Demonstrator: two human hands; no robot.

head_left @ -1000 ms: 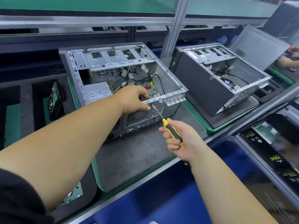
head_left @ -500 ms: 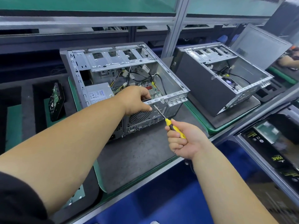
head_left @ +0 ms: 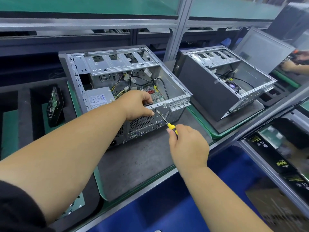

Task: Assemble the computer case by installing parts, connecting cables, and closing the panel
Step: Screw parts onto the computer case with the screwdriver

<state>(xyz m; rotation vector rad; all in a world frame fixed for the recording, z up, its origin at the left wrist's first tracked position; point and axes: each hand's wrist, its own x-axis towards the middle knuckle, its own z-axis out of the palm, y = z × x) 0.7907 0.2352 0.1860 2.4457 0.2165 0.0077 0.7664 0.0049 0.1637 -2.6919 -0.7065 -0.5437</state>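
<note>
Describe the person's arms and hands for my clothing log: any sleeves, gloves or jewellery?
Both hands, left hand and right hand, are bare, without gloves or visible rings. Forearms are uncovered. A black sleeve shows on the upper left arm. No watch visible.

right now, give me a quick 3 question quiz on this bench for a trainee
1. True or false: the right hand holds a yellow-handled screwdriver.
2. The screwdriver tip meets the near case at: A) its drive cage, B) its rear panel's top edge, C) its power supply.
3. What does the left hand grip?

Key: 1 true. 2 B. 3 The near case's rear top rail.
</note>
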